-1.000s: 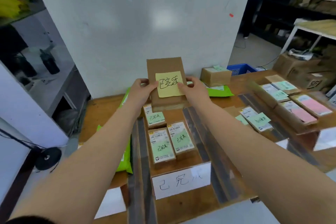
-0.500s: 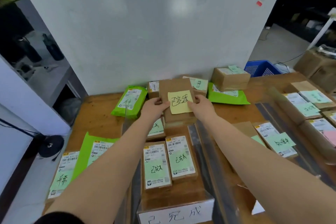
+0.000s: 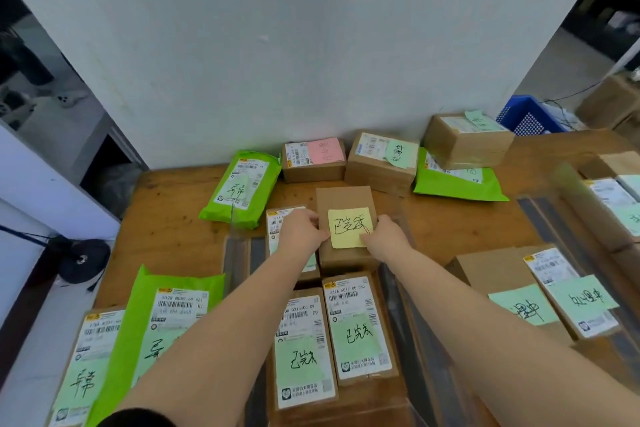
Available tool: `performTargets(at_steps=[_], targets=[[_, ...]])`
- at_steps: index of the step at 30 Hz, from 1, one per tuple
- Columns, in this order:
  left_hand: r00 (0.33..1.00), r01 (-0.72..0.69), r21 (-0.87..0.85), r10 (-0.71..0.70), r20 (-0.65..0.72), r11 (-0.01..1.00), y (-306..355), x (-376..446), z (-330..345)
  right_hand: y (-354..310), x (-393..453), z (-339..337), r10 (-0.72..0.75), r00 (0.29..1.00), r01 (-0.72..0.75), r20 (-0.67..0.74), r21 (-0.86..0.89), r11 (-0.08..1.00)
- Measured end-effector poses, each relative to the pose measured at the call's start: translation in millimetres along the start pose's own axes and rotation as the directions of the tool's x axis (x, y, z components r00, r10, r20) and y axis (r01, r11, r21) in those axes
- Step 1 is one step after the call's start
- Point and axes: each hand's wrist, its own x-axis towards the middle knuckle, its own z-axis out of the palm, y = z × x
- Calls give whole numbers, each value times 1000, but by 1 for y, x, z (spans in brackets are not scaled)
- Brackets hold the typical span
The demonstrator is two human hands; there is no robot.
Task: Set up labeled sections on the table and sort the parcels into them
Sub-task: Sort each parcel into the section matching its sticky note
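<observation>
A brown cardboard parcel with a yellow handwritten sticky note lies flat on the wooden table, at the far end of the middle column of parcels. My left hand grips its left edge and my right hand its right edge, thumb on the note. Just in front of it lie two brown parcels with green notes. A third labelled parcel sits partly under my left hand.
Green mailer bags and a brown parcel lie at left. Boxes with pink and green notes line the white wall. More labelled parcels lie at right. A blue crate stands behind the table.
Both hands have lowered the parcel with the yellow note from upright in the air down flat onto the table beyond the two green-noted parcels. The camera has tilted downward.
</observation>
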Motion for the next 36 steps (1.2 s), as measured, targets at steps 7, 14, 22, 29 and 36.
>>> performTargets(at_steps=[7,14,22,29,36], targets=[[993,-85,38,88,-77,996,7,-7,-25,-29,-16,-1,-198,966,174,-168,-148,974],[942,-120,125,153,-297,985,-12,14,-117,-116,-14,19,-388,920,384,46,83,920],[968,91,208,-37,-249,974,-77,80,-148,-169,44,87,-253,951,218,178,196,956],[960,254,81,-241,-144,964,-120,124,-131,-175,88,135,-121,974,106,192,87,991],[948,236,-173,-266,-176,956,-125,116,-131,-176,90,143,-238,962,218,131,151,964]])
